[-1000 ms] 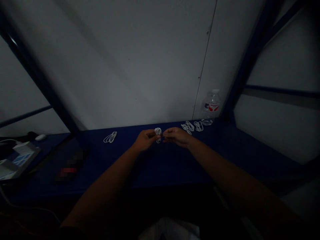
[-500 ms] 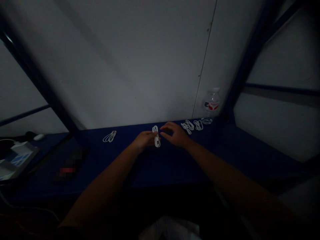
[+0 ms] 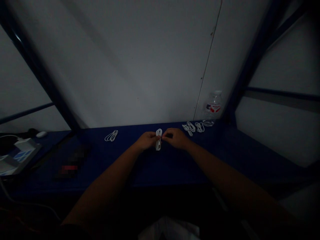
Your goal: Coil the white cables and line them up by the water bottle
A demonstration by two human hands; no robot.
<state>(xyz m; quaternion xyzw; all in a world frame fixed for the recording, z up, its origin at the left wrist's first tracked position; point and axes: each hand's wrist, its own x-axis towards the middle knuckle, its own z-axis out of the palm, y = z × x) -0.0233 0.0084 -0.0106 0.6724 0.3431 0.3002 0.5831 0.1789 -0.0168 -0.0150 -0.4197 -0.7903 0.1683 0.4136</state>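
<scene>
A coiled white cable (image 3: 158, 145) is pinched at its middle between the thumb and fingers of my left hand (image 3: 147, 140), its loops upright above the blue shelf. From the right side, my right hand (image 3: 175, 137) meets the cable's middle with thumb and forefinger pressed together. A small dark spot shows at those fingertips, too small to name. To the left on the shelf lies another coiled white cable (image 3: 111, 135). Several white cables (image 3: 190, 127) lie bundled to the right of my right hand, near the wall.
A clear plastic bottle (image 3: 213, 108) with a red and white label stands at the back right of the blue shelf (image 3: 160, 173). At the left are a blurred dark object (image 3: 71, 163), a white and blue box (image 3: 21, 155) and a small white item (image 3: 41, 134). Blue posts flank the shelf.
My right hand's thumb and forefinger, apart before, have closed together and come to the middle of the cable. The left hand keeps its hold. The view has shifted slightly.
</scene>
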